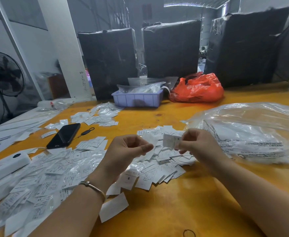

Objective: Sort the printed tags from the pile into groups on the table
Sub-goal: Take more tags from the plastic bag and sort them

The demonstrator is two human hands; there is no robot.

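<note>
Along the left edge of the table [183, 209] a white device [5, 165] and a phone [64, 135] are seen beside the spread pile [54, 177] of tags. Above the pile's middle, a thin scrap [149, 144] is pinched by the left hand [123, 151], and one printed tag [171, 141] is pinched by the right hand [198, 144], apparently being read. Placement into a matching group is called for next. Bare wood is left along the near edge; the right edge is crowded by a clear bag [253, 132].
</note>
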